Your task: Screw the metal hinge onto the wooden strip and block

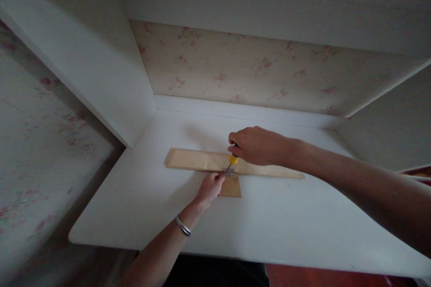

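Right hand grips screwdriver — left hand pinched narrow by hinge, its hold unclear.

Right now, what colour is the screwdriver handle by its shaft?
The screwdriver handle is yellow there; the head view shows it best.

along our left, bare tabletop leaves room to pass between the long board and the white side panel, which walls off that side. behind the board we have a narrower strip, stopped by the back ledge. from above, our right hand and the screwdriver stand over the metal hinge; our left hand blocks the front-left approach, touching the short board. right of that board, we see open surface towards the front edge, though our right forearm crosses above its far part.
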`<state>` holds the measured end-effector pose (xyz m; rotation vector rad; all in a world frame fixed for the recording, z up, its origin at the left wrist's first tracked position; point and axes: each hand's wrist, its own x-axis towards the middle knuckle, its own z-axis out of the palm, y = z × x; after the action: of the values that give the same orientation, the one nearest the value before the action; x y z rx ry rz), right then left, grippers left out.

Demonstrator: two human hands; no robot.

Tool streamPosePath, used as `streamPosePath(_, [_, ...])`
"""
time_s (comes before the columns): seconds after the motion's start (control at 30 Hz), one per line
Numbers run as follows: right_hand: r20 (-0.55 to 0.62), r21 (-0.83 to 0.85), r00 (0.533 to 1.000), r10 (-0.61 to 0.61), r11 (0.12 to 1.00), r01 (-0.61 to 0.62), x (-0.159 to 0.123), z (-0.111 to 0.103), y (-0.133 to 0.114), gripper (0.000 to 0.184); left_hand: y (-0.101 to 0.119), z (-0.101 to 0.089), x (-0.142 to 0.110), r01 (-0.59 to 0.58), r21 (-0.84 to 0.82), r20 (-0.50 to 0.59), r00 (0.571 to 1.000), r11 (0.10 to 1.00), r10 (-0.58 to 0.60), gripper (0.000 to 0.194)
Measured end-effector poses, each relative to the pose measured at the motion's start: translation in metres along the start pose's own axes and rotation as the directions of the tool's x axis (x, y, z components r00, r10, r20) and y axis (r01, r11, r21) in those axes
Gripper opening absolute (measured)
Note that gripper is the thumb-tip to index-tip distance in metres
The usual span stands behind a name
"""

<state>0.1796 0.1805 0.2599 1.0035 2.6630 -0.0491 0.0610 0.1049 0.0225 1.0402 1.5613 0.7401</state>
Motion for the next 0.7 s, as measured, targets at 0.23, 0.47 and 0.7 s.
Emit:
streamPosePath(0.23, [-0.028, 0.029, 0.999, -0.015, 0.999, 0.016, -0.0037, -0.0015, -0.0019, 0.033, 0.0028, -0.0013, -0.0027, 0.001, -0.009, 0.002, 1.000, 1.000, -0.001, 0.025])
streamPosePath(0.47, [0.016, 0.052, 0.999, -0.041, 0.998, 0.040, -0.0046, -0.0050, -0.0046, 0.035, 0.0009, -0.0003, -0.0013, 0.002, -0.017, 0.009, 1.000, 1.000, -0.002, 0.027])
streamPosePath(0.7, [0.004, 0.060, 0.991, -0.130, 0.990, 0.130, -0.0034, -0.0038, -0.0017, 0.028, 0.0023, -0.0012, -0.0030, 0.014, -0.028, 0.006, 1.000, 0.999, -0.014, 0.025])
